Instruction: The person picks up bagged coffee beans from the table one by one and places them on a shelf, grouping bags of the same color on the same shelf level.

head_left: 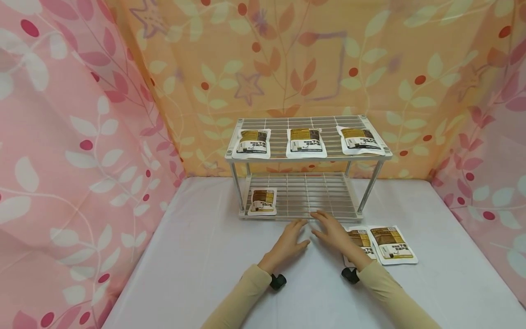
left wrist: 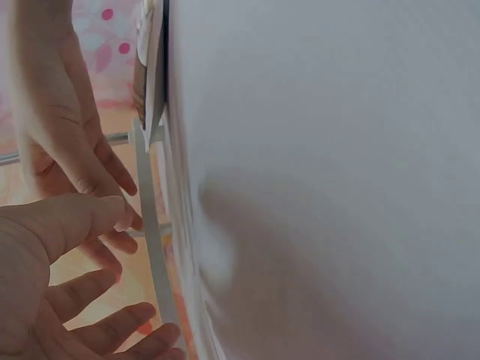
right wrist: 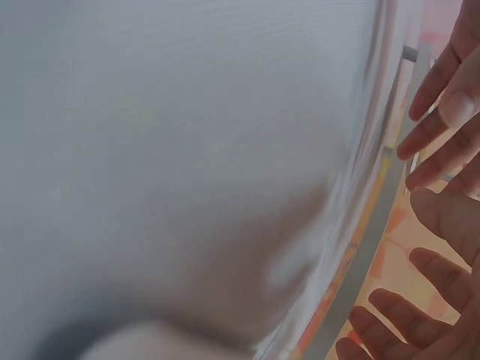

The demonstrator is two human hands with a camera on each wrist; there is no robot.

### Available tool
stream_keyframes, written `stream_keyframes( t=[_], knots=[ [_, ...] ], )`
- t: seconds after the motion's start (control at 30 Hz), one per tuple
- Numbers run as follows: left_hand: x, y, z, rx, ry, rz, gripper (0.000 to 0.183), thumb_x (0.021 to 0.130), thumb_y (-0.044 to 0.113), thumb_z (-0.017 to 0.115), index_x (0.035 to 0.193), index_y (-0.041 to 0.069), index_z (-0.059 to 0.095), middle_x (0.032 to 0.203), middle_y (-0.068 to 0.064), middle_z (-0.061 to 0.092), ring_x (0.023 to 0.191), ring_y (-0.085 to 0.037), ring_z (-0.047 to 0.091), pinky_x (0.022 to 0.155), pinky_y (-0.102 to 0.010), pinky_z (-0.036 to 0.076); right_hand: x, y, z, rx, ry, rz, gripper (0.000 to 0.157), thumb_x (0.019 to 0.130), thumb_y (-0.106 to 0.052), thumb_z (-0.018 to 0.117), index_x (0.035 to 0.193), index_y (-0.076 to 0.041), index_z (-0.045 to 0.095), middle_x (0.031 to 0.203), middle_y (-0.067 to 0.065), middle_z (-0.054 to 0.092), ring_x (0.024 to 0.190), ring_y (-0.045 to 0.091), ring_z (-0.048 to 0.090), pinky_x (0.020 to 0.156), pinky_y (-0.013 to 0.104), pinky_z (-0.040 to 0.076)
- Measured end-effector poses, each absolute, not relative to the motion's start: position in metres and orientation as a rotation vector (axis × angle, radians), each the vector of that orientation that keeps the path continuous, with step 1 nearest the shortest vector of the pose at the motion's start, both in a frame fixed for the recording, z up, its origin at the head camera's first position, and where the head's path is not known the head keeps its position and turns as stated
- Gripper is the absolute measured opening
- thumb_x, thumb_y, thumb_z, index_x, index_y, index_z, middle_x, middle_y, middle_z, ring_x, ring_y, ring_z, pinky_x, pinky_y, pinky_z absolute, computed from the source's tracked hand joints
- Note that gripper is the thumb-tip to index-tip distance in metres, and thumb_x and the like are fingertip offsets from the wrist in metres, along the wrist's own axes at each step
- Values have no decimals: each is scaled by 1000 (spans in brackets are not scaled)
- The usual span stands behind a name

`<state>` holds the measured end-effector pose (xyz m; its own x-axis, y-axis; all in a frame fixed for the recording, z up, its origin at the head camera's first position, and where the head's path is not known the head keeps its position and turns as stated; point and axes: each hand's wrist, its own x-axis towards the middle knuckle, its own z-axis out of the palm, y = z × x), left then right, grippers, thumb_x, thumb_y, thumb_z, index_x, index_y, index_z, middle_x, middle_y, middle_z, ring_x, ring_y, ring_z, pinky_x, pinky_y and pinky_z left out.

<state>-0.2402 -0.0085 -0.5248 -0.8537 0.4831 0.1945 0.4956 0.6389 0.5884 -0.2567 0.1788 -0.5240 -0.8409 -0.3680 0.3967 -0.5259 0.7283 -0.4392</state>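
Observation:
Both hands hang close together in front of the lower tier of a two-tier wire shelf rack (head_left: 328,196). The left hand (head_left: 286,245) has its fingers extended and grips nothing. Relaxed and slightly spread, the fingers of the right hand (head_left: 334,234) are also free of any object, their tips overlapping the rack's front edge in the head view. One white-and-brown printed pouch (head_left: 263,201) lies at the left of the lower tier. Beside the right forearm, one pouch (head_left: 361,242) is partly hidden by the wrist, and another pouch (head_left: 393,245) lies right of it on the table.
On the upper tier lie a left pouch (head_left: 254,143), a middle pouch (head_left: 306,142) and a right pouch (head_left: 360,140). The rack stands on a white-covered table (head_left: 189,256) against an orange patterned curtain (head_left: 181,91). A pink patterned curtain (head_left: 82,160) borders the left side.

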Motion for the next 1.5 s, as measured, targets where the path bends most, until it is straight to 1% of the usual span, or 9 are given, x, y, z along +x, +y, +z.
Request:
stream_keyframes(
  t=[0.17, 0.43, 0.6, 0.93, 1.07, 1.3, 1.5],
  knots=[
    [-237, -2, -525, -881, -2862, -1075, 59, 88, 23, 64, 139, 4, 39, 140, -15, 42, 129, -29, 40, 106, -41, 36, -253, 189, -523, 678, -2693, 758, 54, 79, -16, 73, 127, -2, 53, 129, 28, 48, 115, 45, 48, 92, 58, 42],
    [-232, 7, -526, -922, -2881, -1052, 60, 88, 25, 63, 139, 5, 39, 141, -16, 41, 130, -29, 38, 106, -39, 36, -245, 200, -518, 720, -2669, 786, 55, 79, -15, 73, 129, -2, 52, 130, 28, 47, 117, 46, 46, 92, 61, 40],
    [-230, 14, -526, -939, -2895, -1039, 61, 89, 27, 63, 140, 6, 37, 141, -14, 40, 131, -27, 38, 106, -37, 36, -238, 207, -515, 728, -2663, 769, 56, 79, -12, 73, 129, -1, 51, 130, 29, 46, 116, 48, 45, 90, 62, 41],
    [-224, 27, -527, -948, -2921, -1031, 59, 89, 30, 62, 140, 11, 38, 142, -12, 40, 132, -24, 38, 106, -35, 36, -226, 224, -512, 674, -2720, 742, 55, 80, -13, 72, 129, -2, 51, 129, 30, 46, 113, 49, 46, 83, 64, 43],
    [-222, 31, -527, -957, -2925, -1026, 59, 89, 30, 61, 141, 11, 38, 142, -10, 41, 132, -22, 38, 107, -33, 35, -223, 233, -513, 649, -2727, 742, 54, 81, -13, 71, 130, -3, 51, 128, 29, 47, 114, 48, 45, 84, 64, 42],
    [-218, 38, -525, -969, -2950, -1033, 61, 90, 32, 61, 142, 12, 37, 143, -7, 41, 132, -19, 38, 107, -30, 34, -219, 247, -512, 637, -2707, 747, 53, 80, -10, 71, 128, 1, 51, 125, 29, 50, 109, 49, 48, 83, 64, 42],
    [-214, 46, -524, -1000, -2960, -1006, 62, 89, 33, 61, 141, 11, 37, 141, -4, 44, 130, -17, 41, 106, -27, 35, -212, 258, -512, 585, -2746, 765, 53, 82, -15, 70, 128, 1, 50, 124, 27, 52, 110, 49, 47, 84, 65, 40]
  ],
)
